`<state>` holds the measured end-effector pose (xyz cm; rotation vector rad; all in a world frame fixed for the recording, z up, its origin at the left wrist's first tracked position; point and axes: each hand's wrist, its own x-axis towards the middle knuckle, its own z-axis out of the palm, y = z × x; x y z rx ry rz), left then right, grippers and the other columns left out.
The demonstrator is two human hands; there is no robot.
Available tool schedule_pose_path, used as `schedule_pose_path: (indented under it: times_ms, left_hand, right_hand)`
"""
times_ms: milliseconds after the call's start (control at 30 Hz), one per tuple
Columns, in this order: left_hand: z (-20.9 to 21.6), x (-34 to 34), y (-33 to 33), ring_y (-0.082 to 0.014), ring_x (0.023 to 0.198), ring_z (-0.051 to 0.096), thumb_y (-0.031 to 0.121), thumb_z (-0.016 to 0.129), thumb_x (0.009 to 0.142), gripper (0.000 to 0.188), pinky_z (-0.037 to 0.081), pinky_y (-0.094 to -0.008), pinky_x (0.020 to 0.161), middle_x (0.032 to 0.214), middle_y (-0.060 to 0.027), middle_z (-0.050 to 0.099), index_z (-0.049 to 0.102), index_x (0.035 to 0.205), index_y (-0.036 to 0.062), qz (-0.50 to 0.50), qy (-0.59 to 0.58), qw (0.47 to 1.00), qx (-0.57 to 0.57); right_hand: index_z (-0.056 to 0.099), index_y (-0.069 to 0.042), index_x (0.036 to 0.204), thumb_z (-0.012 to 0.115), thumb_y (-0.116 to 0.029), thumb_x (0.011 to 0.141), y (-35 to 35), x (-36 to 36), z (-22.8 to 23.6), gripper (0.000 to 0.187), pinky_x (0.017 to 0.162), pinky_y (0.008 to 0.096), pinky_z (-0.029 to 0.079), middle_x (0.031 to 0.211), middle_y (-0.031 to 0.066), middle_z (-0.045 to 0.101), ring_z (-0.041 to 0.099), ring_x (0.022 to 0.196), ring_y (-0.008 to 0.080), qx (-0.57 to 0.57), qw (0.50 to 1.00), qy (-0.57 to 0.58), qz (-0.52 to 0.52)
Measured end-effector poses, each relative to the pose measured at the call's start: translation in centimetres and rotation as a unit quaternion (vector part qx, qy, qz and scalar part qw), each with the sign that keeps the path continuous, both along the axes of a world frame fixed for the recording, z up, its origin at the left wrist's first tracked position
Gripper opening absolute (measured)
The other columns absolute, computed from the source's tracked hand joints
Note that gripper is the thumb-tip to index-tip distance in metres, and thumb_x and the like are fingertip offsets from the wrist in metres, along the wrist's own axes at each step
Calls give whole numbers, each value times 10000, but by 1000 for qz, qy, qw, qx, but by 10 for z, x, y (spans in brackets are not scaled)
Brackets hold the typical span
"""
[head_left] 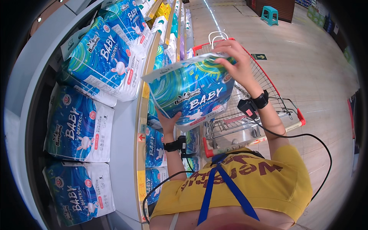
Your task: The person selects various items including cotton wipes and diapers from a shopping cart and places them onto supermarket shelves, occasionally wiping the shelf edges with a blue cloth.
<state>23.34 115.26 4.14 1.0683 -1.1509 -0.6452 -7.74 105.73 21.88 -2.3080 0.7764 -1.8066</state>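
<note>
A blue and white pack of baby diapers (191, 92) is between my two hands, lifted in front of me and tilted. My right hand (237, 63) grips its upper right corner, with the fingers over the top edge. Low on the pack's left side is my left hand (168, 122), its thumb on the front and the other fingers mostly hidden behind. The pack hangs partly over the shopping cart (285, 103), beside the shelves.
Similar diaper packs (82, 126) stand on the shelf at left, and more packs (155, 145) sit lower behind the shelf edge (142, 115). The red-rimmed metal cart is just ahead. A teal stool (270, 15) stands farther off on the tiled floor (322, 76). Black cables run from both wrists.
</note>
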Motion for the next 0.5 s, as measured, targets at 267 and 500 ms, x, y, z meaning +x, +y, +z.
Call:
schedule_pose_path:
  times_ms: [267,500]
  left_hand:
    - [-19,0,0,-196,986,572,245,894,597,846,473,-314,872,1128,-106,578,433,1248,-38,3,3,1000,20]
    - [-52,16,6,-202,1011,583,186,921,538,910,477,-323,872,1143,-115,584,406,1259,-19,0,-90,990,107]
  right_hand:
    - [316,-6,1388,664,-391,856,-33,-35,-160,743,1051,351,323,1386,147,389,417,1248,224,349,910,-163,157]
    - [200,-34,1443,848,-407,647,-44,-36,-209,1092,1070,351,302,1414,108,368,364,1286,210,524,797,-43,299]
